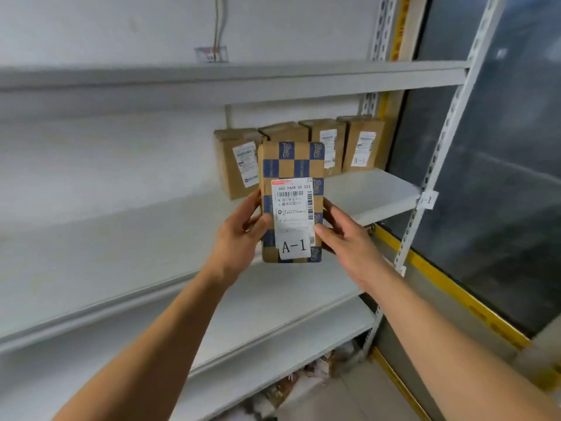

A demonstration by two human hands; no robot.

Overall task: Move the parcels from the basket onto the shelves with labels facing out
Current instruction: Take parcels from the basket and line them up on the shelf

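The checkered parcel [292,202], a flat cardboard box in brown and blue with a white label [293,218] marked A-1 facing the camera, is held upright in front of the middle shelf [376,192], just ahead of the row of four brown parcels [299,153] standing at the back of that shelf. It looks stiff and probably light; its taped faces may be a little slick, so holding it by the two long edges seems the surest way. The left hand [239,238] grips the left edge, thumb on the front, fingers curled behind. The right hand [343,238] grips the right edge, its thumb pressing the label's lower corner, fingers wrapped round the back.
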